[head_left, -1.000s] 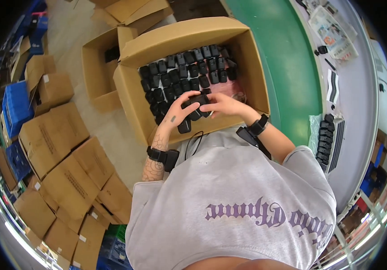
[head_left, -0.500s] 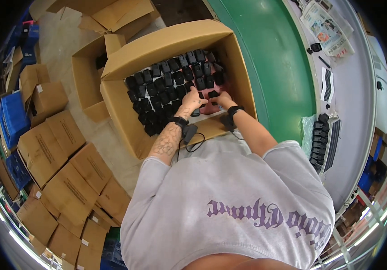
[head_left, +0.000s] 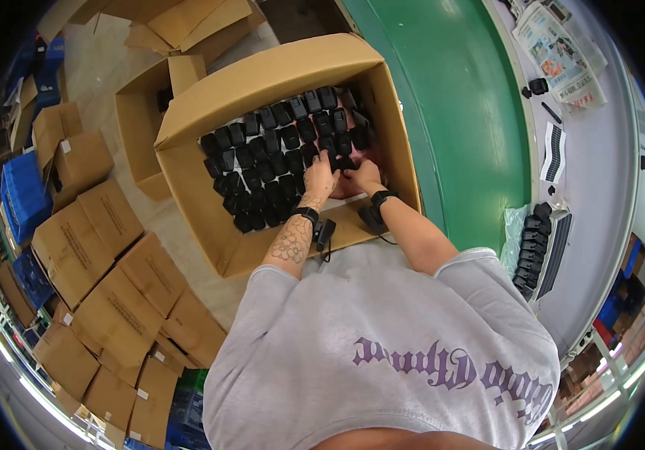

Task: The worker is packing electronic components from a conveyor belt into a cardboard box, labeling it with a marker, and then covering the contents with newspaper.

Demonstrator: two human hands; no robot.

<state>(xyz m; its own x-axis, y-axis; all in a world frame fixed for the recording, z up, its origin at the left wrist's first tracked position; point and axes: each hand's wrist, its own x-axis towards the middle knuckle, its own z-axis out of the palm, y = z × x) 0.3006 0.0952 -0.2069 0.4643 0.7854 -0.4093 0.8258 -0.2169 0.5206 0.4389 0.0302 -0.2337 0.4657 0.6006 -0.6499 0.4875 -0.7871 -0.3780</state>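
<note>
Inside the large open cardboard box point(head_left: 270, 71), rows of small black plastic devices point(head_left: 272, 140) stand close together. My left hand point(head_left: 321, 182) reaches into the box, its forefinger and thumb around a black device point(head_left: 332, 159) at the near right of the rows. My right hand point(head_left: 367, 177) is just beside it, fingers pinched on another black device point(head_left: 347, 163). The two hands nearly meet, and the fingers partly hide what they hold. A pinkish sheet point(head_left: 348, 187) shows on the box bottom near my right hand. Each wrist wears a black strap with a small unit.
Right of the box runs a green surface point(head_left: 457, 112), then a grey bench point(head_left: 585, 180) with a newspaper point(head_left: 559, 52) and a row of black devices point(head_left: 534, 247). Another open carton point(head_left: 138, 112) stands behind on the left; stacked cardboard boxes point(head_left: 120, 315) fill the left side.
My right hand has brought its black device left and slightly down, close against the rows. My left fingers have shifted in beside it. The view has moved a little.
</note>
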